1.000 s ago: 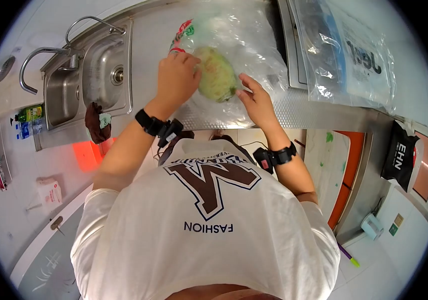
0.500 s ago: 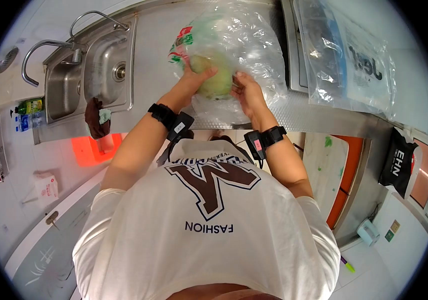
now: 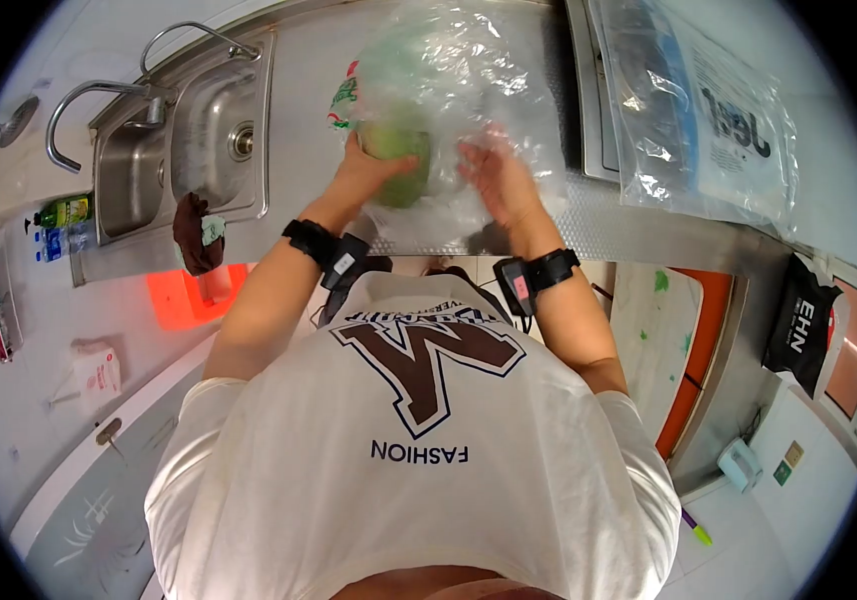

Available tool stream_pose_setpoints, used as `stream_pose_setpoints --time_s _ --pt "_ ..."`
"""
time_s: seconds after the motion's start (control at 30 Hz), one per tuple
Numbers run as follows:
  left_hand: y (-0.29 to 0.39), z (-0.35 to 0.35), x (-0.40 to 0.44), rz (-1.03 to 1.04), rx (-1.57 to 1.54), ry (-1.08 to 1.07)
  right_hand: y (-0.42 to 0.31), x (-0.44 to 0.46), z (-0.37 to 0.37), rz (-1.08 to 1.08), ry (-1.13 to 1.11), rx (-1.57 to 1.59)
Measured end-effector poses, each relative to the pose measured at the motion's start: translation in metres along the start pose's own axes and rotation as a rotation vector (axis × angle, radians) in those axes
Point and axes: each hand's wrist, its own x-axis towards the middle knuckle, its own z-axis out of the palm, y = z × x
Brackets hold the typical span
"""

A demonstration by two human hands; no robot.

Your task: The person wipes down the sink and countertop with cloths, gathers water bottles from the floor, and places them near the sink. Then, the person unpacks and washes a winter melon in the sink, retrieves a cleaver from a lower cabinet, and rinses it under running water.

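A large clear plastic bag (image 3: 479, 60) with red and green print lies crumpled on the steel counter. Within its folds is a round, pale-green fruit or vegetable (image 3: 404, 185), blurred, so its exact kind is unclear. My left hand (image 3: 364, 178) grips it from the left, thumb across the top and fingers hidden behind. Apart from it, on the right, my right hand (image 3: 499, 180) is held over the bag, palm toward the green thing. Its fingers are slightly bent and spread, smeared by motion, with nothing visible in them.
A double sink (image 3: 214, 140) with a curved tap (image 3: 79, 110) is at the left, with a dark brown cloth (image 3: 197, 235) over its front edge. A large clear plastic package (image 3: 699, 130) lies at the right. An orange-red bin (image 3: 184, 305) stands below the counter.
The round green thing has turned and shifted slightly left with my left hand. My right hand has come away from it, and the printed part of the bag has moved left.
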Motion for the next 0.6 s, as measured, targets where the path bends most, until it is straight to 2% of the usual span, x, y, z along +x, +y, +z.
stream_pose_setpoints --time_s 0.07,0.1,0.13,0.17,0.2,0.27,0.3,0.33,0.4,0.43,0.47,0.53,0.57,0.6 --pt "0.001 -0.018 -0.002 -0.033 -0.03 -0.057 -0.003 0.027 -0.018 -0.072 0.062 0.039" --pt "-0.002 -0.029 0.001 -0.053 -0.146 -0.194 0.001 0.045 -0.033 -0.226 0.028 -0.243" --pt "-0.002 -0.036 0.002 -0.075 -0.263 -0.33 -0.012 0.03 -0.022 -0.179 0.019 -0.404" --pt "-0.004 -0.041 0.001 -0.074 -0.259 -0.333 -0.026 0.013 -0.009 -0.134 0.003 -0.567" --pt "-0.004 -0.045 -0.004 -0.132 -0.337 -0.384 -0.021 0.004 -0.003 -0.135 0.005 -0.566" --pt "-0.002 -0.045 -0.015 -0.193 -0.415 -0.434 -0.013 -0.007 0.006 -0.559 -0.185 -1.484" --pt "0.002 -0.043 -0.023 -0.197 -0.485 -0.422 -0.012 -0.015 0.013 -0.516 -0.298 -1.662" --pt "0.004 -0.042 -0.028 -0.199 -0.556 -0.41 -0.003 -0.016 0.004 -0.513 -0.302 -1.663" --pt "0.003 -0.043 -0.031 -0.197 -0.62 -0.419 0.015 -0.016 -0.019 -0.85 -0.219 -2.024" --pt "0.002 -0.044 -0.032 -0.193 -0.679 -0.43 0.011 -0.013 -0.027 -0.572 -0.164 -1.979" --pt "0.002 -0.046 -0.034 -0.196 -0.681 -0.43 0.004 -0.007 -0.034 -0.569 -0.165 -1.98" --pt "0.002 -0.051 -0.037 -0.126 -0.763 -0.548 -0.016 0.001 -0.039 -0.346 0.076 -2.067" --pt "0.004 -0.052 -0.04 -0.129 -0.759 -0.556 -0.024 0.003 -0.041 -0.341 0.086 -2.065" --pt "0.006 -0.053 -0.043 -0.11 -0.778 -0.564 -0.031 0.005 -0.044 -0.52 0.232 -2.102"
